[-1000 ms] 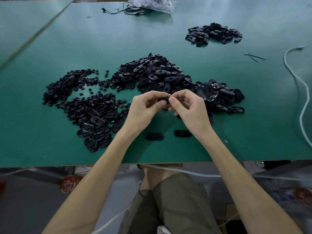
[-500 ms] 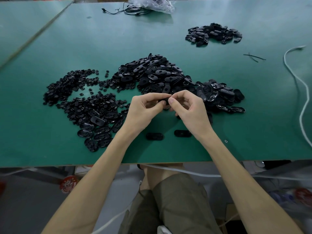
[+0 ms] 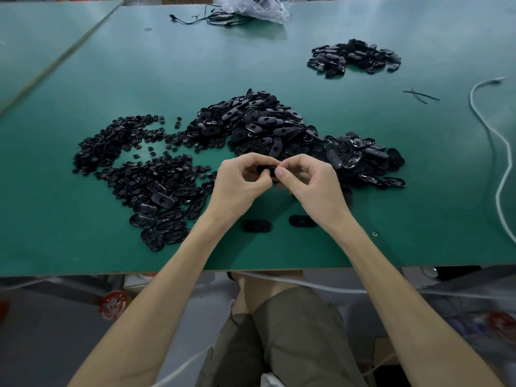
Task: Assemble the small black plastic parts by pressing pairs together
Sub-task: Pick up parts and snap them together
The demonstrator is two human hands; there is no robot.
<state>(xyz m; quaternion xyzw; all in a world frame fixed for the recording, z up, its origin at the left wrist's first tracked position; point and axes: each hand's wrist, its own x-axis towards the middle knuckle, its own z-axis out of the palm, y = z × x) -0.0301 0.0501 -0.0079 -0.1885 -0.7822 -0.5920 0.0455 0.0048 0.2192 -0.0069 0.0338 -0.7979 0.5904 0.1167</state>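
Both hands meet above the green table [image 3: 418, 191] near its front edge. My left hand [image 3: 240, 188] and my right hand [image 3: 312, 188] pinch one small black oval plastic part [image 3: 265, 169] between their fingertips; most of it is hidden by the fingers. Behind the hands lies a big heap of black oval shells [image 3: 268, 127]. To the left spreads a pile of tiny round black pieces [image 3: 122, 152] mixed with a few ovals. Two single oval parts [image 3: 257, 226] [image 3: 303, 220] lie flat on the table under my wrists.
A smaller heap of black parts [image 3: 354, 57] sits at the back right. A white cord [image 3: 499, 152] runs along the right side. A clear plastic bag [image 3: 257, 7] and black cables [image 3: 212, 19] lie at the far edge. Thin black strips [image 3: 420, 94] lie nearby.
My hands stay in the same place; the fingers have shifted slightly on the held part, with the right thumb now over its end.
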